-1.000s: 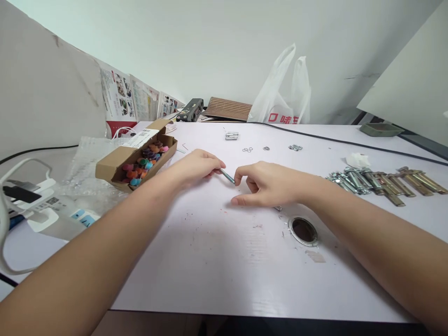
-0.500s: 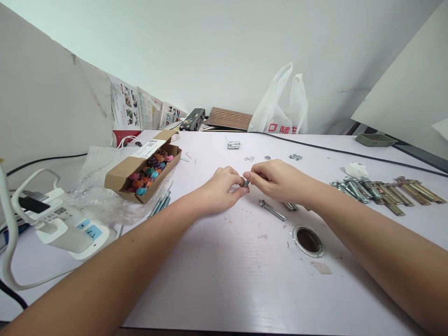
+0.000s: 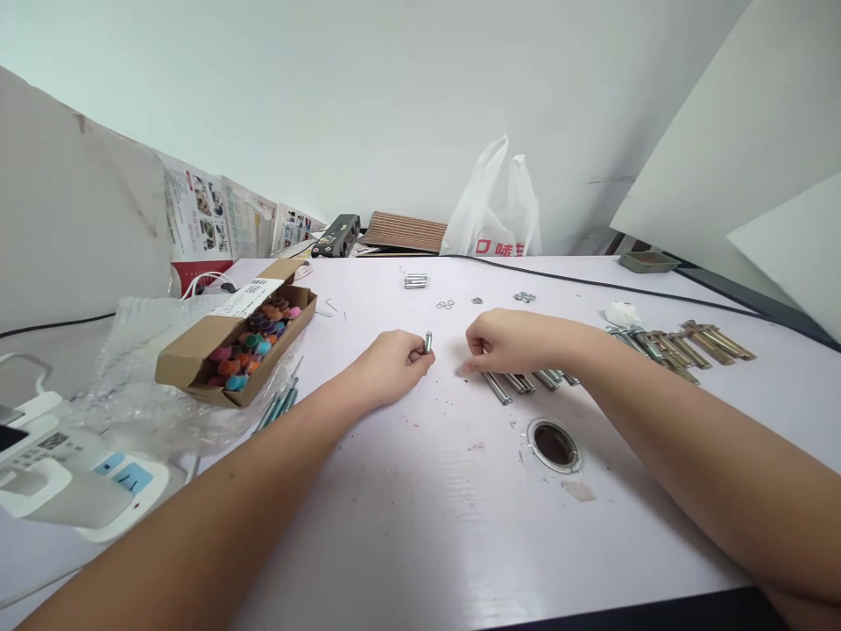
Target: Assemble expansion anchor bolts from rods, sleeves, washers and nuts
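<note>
My left hand [image 3: 392, 361] is closed round a small metal bolt [image 3: 427, 341], whose tip sticks up from my fingers, in the middle of the white table [image 3: 420, 517]. My right hand [image 3: 505, 341] rests just to its right, fingers curled and pinched on the table, and I cannot make out what they hold. Several short metal sleeves and bolts [image 3: 522, 382] lie right beside and under that hand. The two hands are a little apart.
A cardboard box of coloured caps [image 3: 240, 342] sits at left on clear plastic wrap. A row of expansion bolts [image 3: 676, 343] lies at right. Small washers and nuts [image 3: 447, 304] lie farther back. A cable hole [image 3: 554, 444] is near me. A white power strip [image 3: 72, 473] is far left.
My hands, joined on the small part half a second ago, have come apart. The left keeps the bolt upright; the right has dropped to the table by the loose sleeves.
</note>
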`<action>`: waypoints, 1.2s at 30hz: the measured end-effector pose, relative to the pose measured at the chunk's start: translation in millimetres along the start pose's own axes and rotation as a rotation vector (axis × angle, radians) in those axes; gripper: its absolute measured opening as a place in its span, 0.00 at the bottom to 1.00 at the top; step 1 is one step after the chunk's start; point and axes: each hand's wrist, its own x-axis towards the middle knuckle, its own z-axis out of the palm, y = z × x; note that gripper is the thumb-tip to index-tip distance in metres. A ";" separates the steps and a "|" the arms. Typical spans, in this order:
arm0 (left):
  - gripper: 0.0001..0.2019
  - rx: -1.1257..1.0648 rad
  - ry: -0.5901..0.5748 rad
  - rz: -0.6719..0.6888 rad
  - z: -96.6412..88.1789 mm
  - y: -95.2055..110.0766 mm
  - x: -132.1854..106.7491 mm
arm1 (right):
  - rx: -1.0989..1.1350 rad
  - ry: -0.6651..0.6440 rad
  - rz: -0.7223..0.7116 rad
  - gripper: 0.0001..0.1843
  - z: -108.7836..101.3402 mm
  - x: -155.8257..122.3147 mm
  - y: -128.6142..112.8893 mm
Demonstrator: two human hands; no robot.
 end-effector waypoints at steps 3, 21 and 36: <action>0.16 -0.021 -0.001 0.013 3.2 -4.0 2.5 | -0.013 0.184 -0.032 0.20 -10.1 21.8 4.1; 0.05 -0.015 0.022 0.004 6.1 -7.3 4.0 | -0.122 0.311 0.019 0.12 -30.0 180.7 18.6; 0.10 0.004 0.019 0.046 6.0 -5.9 1.2 | 0.402 0.398 -0.281 0.10 -19.8 19.1 -2.0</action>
